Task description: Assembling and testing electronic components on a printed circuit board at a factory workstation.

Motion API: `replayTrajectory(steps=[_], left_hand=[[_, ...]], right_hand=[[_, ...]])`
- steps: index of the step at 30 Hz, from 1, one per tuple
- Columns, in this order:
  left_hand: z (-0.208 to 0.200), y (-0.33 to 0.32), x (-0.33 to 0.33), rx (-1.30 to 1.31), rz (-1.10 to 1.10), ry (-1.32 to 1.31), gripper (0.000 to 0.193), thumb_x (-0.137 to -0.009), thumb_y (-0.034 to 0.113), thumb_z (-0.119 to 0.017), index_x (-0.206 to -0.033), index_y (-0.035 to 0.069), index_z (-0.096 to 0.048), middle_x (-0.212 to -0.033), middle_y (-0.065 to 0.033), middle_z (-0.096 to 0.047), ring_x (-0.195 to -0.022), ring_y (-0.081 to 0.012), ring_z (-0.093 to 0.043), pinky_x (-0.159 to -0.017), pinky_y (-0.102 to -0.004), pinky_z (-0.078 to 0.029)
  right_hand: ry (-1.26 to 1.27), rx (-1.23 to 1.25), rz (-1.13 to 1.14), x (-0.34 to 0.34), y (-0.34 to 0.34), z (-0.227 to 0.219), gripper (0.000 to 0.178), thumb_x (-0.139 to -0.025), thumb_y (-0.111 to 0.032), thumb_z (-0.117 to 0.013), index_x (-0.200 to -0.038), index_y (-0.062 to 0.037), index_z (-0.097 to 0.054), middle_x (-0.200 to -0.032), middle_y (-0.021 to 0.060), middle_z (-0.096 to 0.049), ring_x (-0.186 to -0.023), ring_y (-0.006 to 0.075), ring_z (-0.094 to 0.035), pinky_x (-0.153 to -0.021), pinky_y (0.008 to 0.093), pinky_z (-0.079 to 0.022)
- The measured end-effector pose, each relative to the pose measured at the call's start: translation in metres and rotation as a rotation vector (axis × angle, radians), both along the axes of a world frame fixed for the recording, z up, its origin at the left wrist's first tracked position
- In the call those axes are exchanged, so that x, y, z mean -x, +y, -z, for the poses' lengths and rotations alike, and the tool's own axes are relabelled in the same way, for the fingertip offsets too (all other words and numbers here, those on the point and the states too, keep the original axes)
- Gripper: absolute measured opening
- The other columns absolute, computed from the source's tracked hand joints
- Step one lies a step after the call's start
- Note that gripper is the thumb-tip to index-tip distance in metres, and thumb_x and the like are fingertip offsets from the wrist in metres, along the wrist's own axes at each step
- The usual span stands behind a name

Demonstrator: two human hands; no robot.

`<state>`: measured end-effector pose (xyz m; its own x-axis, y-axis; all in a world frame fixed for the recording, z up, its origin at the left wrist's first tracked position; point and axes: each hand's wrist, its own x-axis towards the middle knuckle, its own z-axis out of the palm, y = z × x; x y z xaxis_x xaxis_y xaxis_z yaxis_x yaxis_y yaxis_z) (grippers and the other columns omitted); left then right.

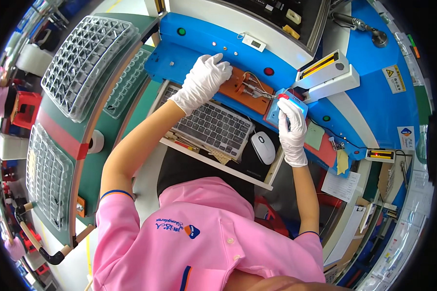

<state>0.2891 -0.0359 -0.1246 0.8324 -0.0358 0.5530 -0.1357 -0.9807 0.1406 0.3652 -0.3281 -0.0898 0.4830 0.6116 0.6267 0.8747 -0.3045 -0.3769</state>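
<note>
My left hand, in a white glove, is at the left end of an orange fixture plate. Its fingers are curled together, and whatever they may hold is hidden beneath them. A metal clamp with thin wires sits on the plate. My right hand, also gloved in white, reaches up to a small blue box with a lit display. Its fingertips lie at the red button on top of that box, with the fingers stretched out and the thumb apart.
Below the blue bench, a pulled-out drawer holds a keyboard and a white mouse. Stacked clear trays stand left on a green surface. White sensor bars rise at the right, near a red panel button.
</note>
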Motion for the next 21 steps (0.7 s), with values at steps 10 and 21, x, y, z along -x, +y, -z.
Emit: replayTrajectory(steps=[10,21], left_hand=[[-0.021,-0.031,0.027,-0.445,-0.195,0.275,0.058,-0.086,0.011,-0.064,-0.142,0.004,-0.051,-0.154,-0.0145,-0.04,-0.143,-0.0388,-0.036,-0.113,-0.0554,-0.034],[-0.101,0.037,-0.059,-0.179,-0.095,-0.034,0.054,-0.086,0.013,-0.063,-0.139,0.018,-0.055,-0.146,-0.0103,-0.049,-0.14,-0.0355,-0.04,-0.11,-0.0555,-0.038]], right_hand=[[0.483,-0.358,-0.042,-0.015,0.05,0.009,0.03,-0.093,0.003,-0.064,-0.123,-0.0046,-0.064,-0.116,0.0034,-0.069,-0.097,0.0098,-0.062,-0.087,0.0257,-0.05],[0.732,-0.336,-0.231,-0.052,0.123,-0.042,0.022,-0.094,0.001,-0.065,-0.116,-0.0047,-0.066,-0.108,0.0021,-0.07,-0.085,0.0049,-0.059,-0.078,0.0212,-0.05]])
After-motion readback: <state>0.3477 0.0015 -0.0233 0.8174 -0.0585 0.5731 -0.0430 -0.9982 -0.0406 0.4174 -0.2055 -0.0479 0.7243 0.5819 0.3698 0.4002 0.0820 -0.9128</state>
